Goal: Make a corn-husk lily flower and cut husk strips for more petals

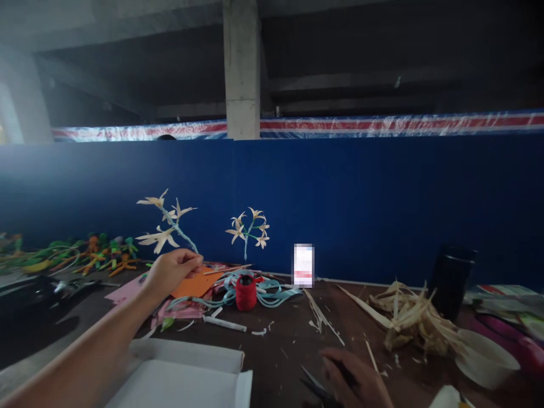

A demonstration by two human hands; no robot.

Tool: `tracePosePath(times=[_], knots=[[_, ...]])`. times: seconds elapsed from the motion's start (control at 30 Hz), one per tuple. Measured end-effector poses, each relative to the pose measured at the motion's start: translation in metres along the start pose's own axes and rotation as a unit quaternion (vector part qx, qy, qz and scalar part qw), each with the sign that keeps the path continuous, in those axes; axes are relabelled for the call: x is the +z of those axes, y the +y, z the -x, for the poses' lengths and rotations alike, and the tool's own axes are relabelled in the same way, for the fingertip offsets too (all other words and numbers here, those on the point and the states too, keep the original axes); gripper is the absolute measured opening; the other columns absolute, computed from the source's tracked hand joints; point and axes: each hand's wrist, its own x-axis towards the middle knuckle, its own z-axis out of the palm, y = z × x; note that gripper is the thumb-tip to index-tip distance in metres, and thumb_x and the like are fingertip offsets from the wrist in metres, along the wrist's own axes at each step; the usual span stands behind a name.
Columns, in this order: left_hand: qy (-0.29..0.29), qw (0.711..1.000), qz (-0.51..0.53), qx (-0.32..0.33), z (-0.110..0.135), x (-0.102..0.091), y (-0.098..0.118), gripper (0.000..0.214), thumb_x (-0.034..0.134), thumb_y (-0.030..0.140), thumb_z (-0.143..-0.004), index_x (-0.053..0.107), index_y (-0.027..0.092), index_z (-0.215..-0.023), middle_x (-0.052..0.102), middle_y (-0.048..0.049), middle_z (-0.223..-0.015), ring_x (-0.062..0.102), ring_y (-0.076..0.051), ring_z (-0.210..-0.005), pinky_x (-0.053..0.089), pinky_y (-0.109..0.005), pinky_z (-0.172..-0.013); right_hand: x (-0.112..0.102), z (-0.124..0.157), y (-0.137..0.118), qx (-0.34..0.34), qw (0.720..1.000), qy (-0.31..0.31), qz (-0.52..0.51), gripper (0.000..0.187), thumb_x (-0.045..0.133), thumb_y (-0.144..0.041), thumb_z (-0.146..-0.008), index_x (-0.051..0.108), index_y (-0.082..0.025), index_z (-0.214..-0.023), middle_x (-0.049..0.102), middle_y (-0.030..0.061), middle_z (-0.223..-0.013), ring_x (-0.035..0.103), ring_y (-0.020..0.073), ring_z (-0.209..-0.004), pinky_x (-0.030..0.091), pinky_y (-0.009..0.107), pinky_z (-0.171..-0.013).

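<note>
My left hand [176, 269] pinches the lower end of a light-blue wrapped stem. It holds up an artificial flower branch [178, 229] with several pale, pointed-petal blooms, apparently of dried husk. At the bottom, my right hand [352, 377] is curled and partly blurred around a pair of scissors [317, 385], whose blades point up and left; the handles are mostly hidden. A second, smaller flower branch [245, 238] stands upright against the blue panel. In front of it is a red spool [245, 294], beside loops of light-blue ribbon [276, 296].
A white box [182, 374] lies at the near left. Dried husks [408, 320], a white bowl [487, 360] and a black cylinder [453, 277] stand at right. A blurred-out screen [303, 265] leans on the blue panel [361, 204]. Small colourful figures [113, 252] sit far left.
</note>
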Motion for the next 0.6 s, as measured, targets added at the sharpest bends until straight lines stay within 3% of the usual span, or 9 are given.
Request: tracePosePath(times=[0.1,0.23,0.33,0.4,0.5,0.6], knots=[[-0.016,1.0,-0.006,0.006,0.025,-0.02,0.016,0.04,0.069,0.053,-0.056,0.065,0.017,-0.072,0.069,-0.0023,-0.062,0.065,-0.018,-0.064,0.054,-0.029,-0.064,-0.005,-0.005,-0.022,-0.006,1.0,0.009,-0.013,0.026,0.056,-0.043,-0.081,0.068,-0.021,-0.089,0.068,0.0038,-0.069,0.062,0.0142,-0.056,0.05,0.018,-0.053],[-0.039,0.999,-0.009,0.016,0.052,-0.037,0.031,0.041,0.069,0.056,-0.056,0.065,0.018,-0.071,0.069,-0.0026,-0.063,0.065,-0.019,-0.063,0.055,-0.031,-0.064,-0.008,-0.012,-0.075,-0.01,0.998,-0.013,-0.062,0.026,0.055,-0.041,-0.083,0.067,-0.02,-0.09,0.068,0.0045,-0.07,0.062,0.0145,-0.056,0.05,0.021,-0.054],[-0.073,0.997,0.005,0.03,0.074,-0.037,0.041,0.038,0.069,0.054,-0.06,0.066,0.017,-0.07,0.069,-0.0036,-0.064,0.065,-0.019,-0.062,0.054,-0.029,-0.061,-0.001,-0.019,-0.116,-0.01,0.991,-0.055,-0.121,0.028,0.053,-0.041,-0.085,0.068,-0.019,-0.095,0.069,0.0071,-0.082,0.065,0.0172,-0.071,0.052,0.025,-0.065],[-0.112,0.993,0.025,0.035,0.091,-0.03,0.051,0.035,0.068,0.051,-0.063,0.066,0.018,-0.07,0.068,-0.0032,-0.063,0.063,-0.017,-0.059,0.053,-0.028,-0.059,0.008,-0.023,-0.137,-0.002,0.982,-0.094,-0.166,0.029,0.053,-0.04,-0.086,0.067,-0.02,-0.103,0.069,0.0081,-0.094,0.064,0.0191,-0.088,0.05,0.032,-0.08],[-0.176,0.981,0.048,0.059,0.117,-0.014,0.067,0.03,0.066,0.048,-0.067,0.066,0.018,-0.069,0.066,-0.002,-0.062,0.061,-0.015,-0.057,0.052,-0.026,-0.058,0.022,-0.024,-0.155,0.046,0.932,-0.169,-0.316,0.038,0.052,-0.046,-0.086,0.063,-0.018,-0.11,0.065,0.0109,-0.108,0.059,0.0217,-0.103,0.045,0.039,-0.09],[-0.21,0.973,0.046,0.085,0.137,0.0,0.082,0.027,0.065,0.046,-0.07,0.065,0.019,-0.069,0.065,-0.0009,-0.062,0.06,-0.014,-0.059,0.051,-0.025,-0.058,0.032,-0.015,-0.162,0.104,0.823,-0.262,-0.494,0.048,0.05,-0.05,-0.086,0.059,-0.013,-0.115,0.064,0.015,-0.109,0.062,0.0227,-0.098,0.048,0.039,-0.081]])
